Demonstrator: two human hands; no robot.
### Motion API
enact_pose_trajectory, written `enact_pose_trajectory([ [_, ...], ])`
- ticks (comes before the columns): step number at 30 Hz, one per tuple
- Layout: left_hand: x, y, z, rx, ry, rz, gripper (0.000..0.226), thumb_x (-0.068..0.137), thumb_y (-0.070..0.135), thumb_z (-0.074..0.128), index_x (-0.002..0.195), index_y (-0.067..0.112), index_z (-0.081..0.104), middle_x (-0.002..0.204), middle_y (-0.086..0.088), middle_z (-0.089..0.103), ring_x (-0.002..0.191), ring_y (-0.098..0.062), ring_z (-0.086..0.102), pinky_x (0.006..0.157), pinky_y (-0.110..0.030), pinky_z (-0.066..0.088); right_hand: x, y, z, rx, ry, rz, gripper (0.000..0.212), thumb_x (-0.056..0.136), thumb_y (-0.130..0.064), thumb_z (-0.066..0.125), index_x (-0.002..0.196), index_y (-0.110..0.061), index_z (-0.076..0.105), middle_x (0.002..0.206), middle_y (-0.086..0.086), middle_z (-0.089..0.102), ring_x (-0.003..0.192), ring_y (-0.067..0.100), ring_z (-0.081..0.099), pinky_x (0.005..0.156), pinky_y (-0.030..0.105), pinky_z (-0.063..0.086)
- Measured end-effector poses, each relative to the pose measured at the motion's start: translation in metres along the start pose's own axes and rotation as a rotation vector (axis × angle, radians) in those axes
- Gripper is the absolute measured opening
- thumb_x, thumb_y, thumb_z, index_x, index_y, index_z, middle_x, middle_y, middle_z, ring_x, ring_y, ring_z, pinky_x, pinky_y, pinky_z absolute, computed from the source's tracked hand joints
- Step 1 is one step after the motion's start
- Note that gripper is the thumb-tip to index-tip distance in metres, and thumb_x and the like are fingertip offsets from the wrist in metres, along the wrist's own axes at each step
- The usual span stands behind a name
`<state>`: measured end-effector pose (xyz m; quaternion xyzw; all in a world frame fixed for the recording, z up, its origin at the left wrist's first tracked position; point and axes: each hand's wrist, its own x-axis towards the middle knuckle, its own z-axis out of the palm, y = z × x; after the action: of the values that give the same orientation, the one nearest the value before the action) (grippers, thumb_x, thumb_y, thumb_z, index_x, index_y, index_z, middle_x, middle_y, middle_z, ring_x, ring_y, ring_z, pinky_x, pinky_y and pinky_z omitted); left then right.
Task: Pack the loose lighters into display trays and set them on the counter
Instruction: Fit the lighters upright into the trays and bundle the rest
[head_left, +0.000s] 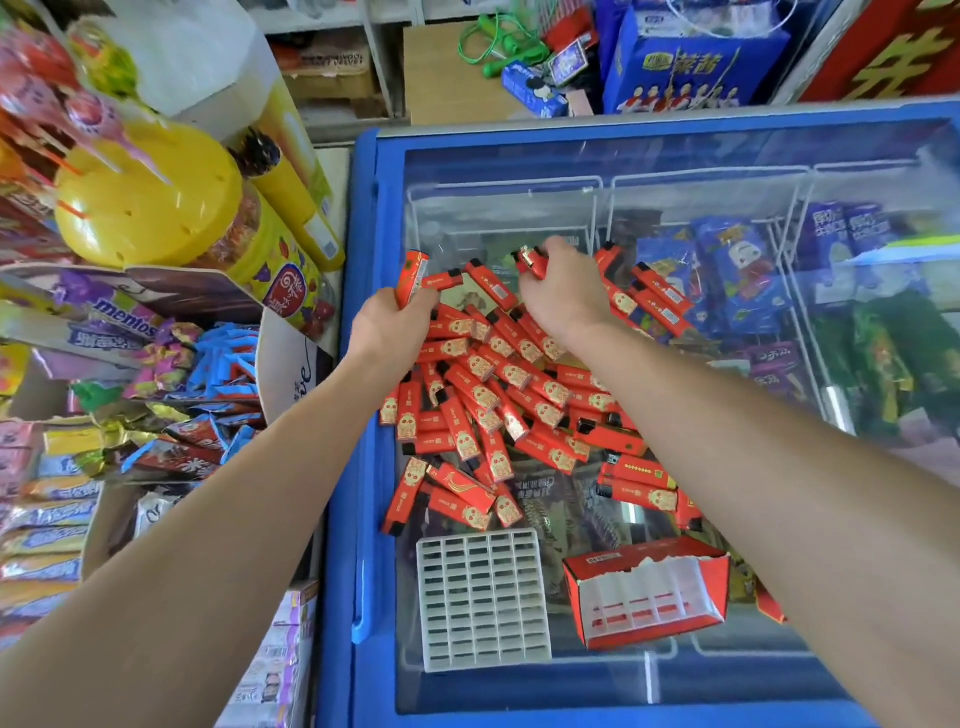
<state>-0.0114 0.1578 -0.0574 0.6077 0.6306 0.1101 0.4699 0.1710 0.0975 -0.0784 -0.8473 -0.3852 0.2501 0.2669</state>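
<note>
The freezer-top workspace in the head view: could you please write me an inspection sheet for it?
Surface: glass lid of a blue chest freezer; packaged ice creams visible underneath.
Job's things: pile of loose red lighters spread on the glass; white grid tray, its slots unfilled, near the front edge; red display box with a white insert beside it, lying tilted.
Clutter: nothing seen on the lid besides the job's things.
Hands: left hand grips several lighters; right hand has its fingers curled round lighters at the pile's far end.
Cables: nothing seen.
Surroundings: sweets and snack packets to the left, yellow lollipop stand, blue carton behind the freezer.
</note>
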Motion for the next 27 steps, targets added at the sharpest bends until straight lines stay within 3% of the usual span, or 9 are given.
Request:
enact_pose_trajectory([
  [2,-0.01,0.008,0.007,-0.006,-0.056,0.024,0.033,0.092,0.046,0.057,0.088,0.013,0.06,0.082,-0.003,0.059,0.072,-0.019,0.057,0.067,-0.036,0.048,-0.009,0.001,-0.01,0.207,0.0,0.058,0.025,0.097,-0.021,0.06,0.119,-0.012,0.054,0.093,-0.001,0.063,0.066,0.01,0.059,0.05,0.02,0.043],
  [5,-0.034,0.025,0.021,0.021,-0.178,0.094,0.03,0.08,0.041,0.064,0.083,0.012,0.059,0.074,-0.001,0.061,0.069,-0.018,0.058,0.069,-0.036,0.05,-0.025,0.005,-0.026,0.461,-0.059,0.229,0.038,0.09,-0.026,0.063,0.124,-0.016,0.049,0.095,-0.003,0.058,0.08,0.013,0.059,0.064,0.031,0.043],
  [9,-0.07,0.044,0.047,0.123,-0.344,0.231,0.037,0.063,0.046,0.073,0.085,0.02,0.058,0.075,0.003,0.061,0.072,-0.019,0.059,0.07,-0.036,0.05,-0.053,0.016,-0.045,0.747,-0.073,0.347,0.053,0.071,-0.028,0.065,0.122,-0.018,0.053,0.059,-0.005,0.05,0.048,0.012,0.047,0.053,0.03,0.032],
  [11,-0.088,0.052,0.059,0.175,-0.384,0.302,0.035,0.067,0.05,0.078,0.09,0.028,0.064,0.081,0.003,0.068,0.08,-0.019,0.065,0.08,-0.042,0.056,-0.067,0.026,-0.058,0.829,-0.052,0.347,0.039,0.079,-0.02,0.063,0.117,-0.02,0.056,0.049,-0.008,0.049,0.038,0.01,0.042,0.045,0.026,0.031],
  [13,-0.112,0.06,0.068,0.177,-0.391,0.353,0.019,0.077,0.037,0.079,0.086,0.031,0.064,0.08,0.004,0.069,0.077,-0.013,0.065,0.074,-0.034,0.054,-0.082,0.035,-0.077,0.912,-0.035,0.334,0.015,0.088,-0.01,0.059,0.098,-0.02,0.055,0.053,-0.002,0.049,0.039,0.011,0.038,0.04,0.022,0.027],
  [18,-0.154,0.065,0.093,0.147,-0.367,0.372,0.021,0.07,0.021,0.071,0.091,0.017,0.07,0.082,-0.008,0.077,0.079,-0.024,0.076,0.081,-0.048,0.062,-0.123,0.056,-0.111,1.036,-0.068,0.358,0.004,0.094,-0.01,0.053,0.093,-0.01,0.057,0.069,0.012,0.055,0.04,0.011,0.041,0.038,0.019,0.027],
  [20,-0.171,0.063,0.102,0.144,-0.378,0.356,0.021,0.073,0.021,0.069,0.092,0.015,0.068,0.08,-0.008,0.077,0.077,-0.024,0.077,0.082,-0.047,0.063,-0.141,0.069,-0.12,1.093,-0.08,0.367,0.009,0.095,-0.01,0.051,0.088,-0.011,0.057,0.074,0.015,0.054,0.04,0.011,0.041,0.039,0.02,0.027],
  [23,-0.205,0.062,0.118,0.113,-0.44,0.363,0.009,0.085,0.009,0.069,0.084,0.018,0.065,0.077,-0.012,0.075,0.073,-0.027,0.075,0.081,-0.047,0.063,-0.17,0.093,-0.138,1.099,-0.052,0.362,0.008,0.094,-0.008,0.051,0.093,-0.009,0.059,0.059,0.009,0.05,0.042,0.013,0.041,0.04,0.022,0.028],
  [27,-0.237,0.057,0.141,0.032,-0.537,0.334,0.01,0.097,0.009,0.064,0.09,0.015,0.061,0.071,-0.006,0.067,0.057,-0.012,0.066,0.068,-0.034,0.059,-0.207,0.127,-0.161,0.976,0.029,0.304,0.008,0.089,-0.006,0.064,0.083,-0.011,0.064,0.056,0.006,0.053,0.041,0.012,0.045,0.039,0.02,0.032],
])
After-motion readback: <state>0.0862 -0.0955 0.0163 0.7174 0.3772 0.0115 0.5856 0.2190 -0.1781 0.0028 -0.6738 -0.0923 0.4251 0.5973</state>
